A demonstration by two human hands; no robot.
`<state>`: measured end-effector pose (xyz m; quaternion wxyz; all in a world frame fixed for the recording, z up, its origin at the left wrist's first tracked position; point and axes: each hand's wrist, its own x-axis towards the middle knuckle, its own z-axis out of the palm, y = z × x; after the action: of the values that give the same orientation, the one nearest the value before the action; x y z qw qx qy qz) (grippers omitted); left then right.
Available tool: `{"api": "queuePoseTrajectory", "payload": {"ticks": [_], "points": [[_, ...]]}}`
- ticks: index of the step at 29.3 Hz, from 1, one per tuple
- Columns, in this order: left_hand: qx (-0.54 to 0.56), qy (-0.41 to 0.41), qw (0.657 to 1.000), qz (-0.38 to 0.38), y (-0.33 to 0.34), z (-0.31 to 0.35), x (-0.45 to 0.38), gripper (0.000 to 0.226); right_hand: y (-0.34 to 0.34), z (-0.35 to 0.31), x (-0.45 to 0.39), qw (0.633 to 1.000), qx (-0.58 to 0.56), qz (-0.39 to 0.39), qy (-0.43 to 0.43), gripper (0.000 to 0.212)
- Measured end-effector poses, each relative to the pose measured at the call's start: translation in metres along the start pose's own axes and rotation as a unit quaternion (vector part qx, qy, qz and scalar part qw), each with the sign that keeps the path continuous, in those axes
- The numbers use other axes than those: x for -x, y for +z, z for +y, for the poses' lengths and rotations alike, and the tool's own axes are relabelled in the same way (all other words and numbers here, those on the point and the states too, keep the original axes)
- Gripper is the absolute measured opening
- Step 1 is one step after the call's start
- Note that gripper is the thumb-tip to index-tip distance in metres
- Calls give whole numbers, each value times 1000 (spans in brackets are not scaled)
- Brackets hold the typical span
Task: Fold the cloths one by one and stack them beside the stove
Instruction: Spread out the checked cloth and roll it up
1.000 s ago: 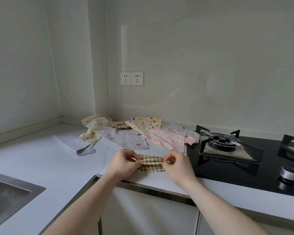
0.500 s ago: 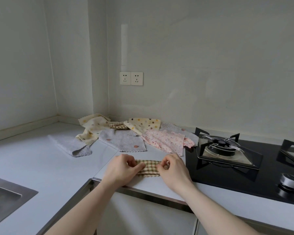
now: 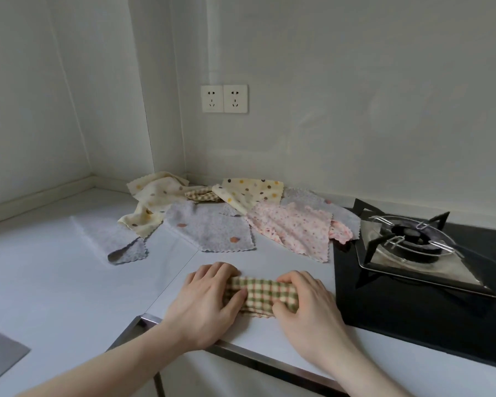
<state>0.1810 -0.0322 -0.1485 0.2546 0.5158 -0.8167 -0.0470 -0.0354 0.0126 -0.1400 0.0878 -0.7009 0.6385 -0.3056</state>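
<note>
Head view shows the work near its start. One green-checked cloth [image 3: 259, 293] lies folded into a narrow strip on the white bench [image 3: 55, 282], just left of the black stove [image 3: 413, 310] and close to the front edge. The left hand [image 3: 205, 299] lies flat on its left end, fingers together and nearly straight, thumb along the near edge; it presses rather than grips. The right hand [image 3: 304, 299] curls over the right end, fingertips tucked onto the fabric, pinning it down without lifting it. By my reading this strip needs at least one more fold before it can begin a stack; no stack shows beside the stove yet.

Plenty is left. Behind the hands, toward the wall, a loose spread waits: a pink floral cloth [image 3: 294, 232] touching the stove's edge, a grey cloth [image 3: 212, 230], a cream dotted cloth [image 3: 148, 202], a yellow dotted cloth [image 3: 249, 190], and a second checked one [image 3: 202, 195] half buried between them. A grey cloth [image 3: 112, 239] further left looks partly folded.
</note>
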Motion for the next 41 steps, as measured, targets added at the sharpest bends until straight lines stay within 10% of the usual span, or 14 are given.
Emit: {"api": "queuePoseTrajectory", "payload": {"ticks": [9,18,28,41], "points": [[40,-40,997,-42,-17,8,2,20,1,-7,3,997,-40,35,50,31],[203,-241,933,-176,-100,116,8,19,-129,-51,22,932,-185,-171,261,15],[304,-200,922,-131,-187,305,-6,8,-323,-7,105,893,-303,-145,301,11],[253,-108,926,-258,-131,372,-126,30,-401,69,85,882,-311,-17,353,20]]}}
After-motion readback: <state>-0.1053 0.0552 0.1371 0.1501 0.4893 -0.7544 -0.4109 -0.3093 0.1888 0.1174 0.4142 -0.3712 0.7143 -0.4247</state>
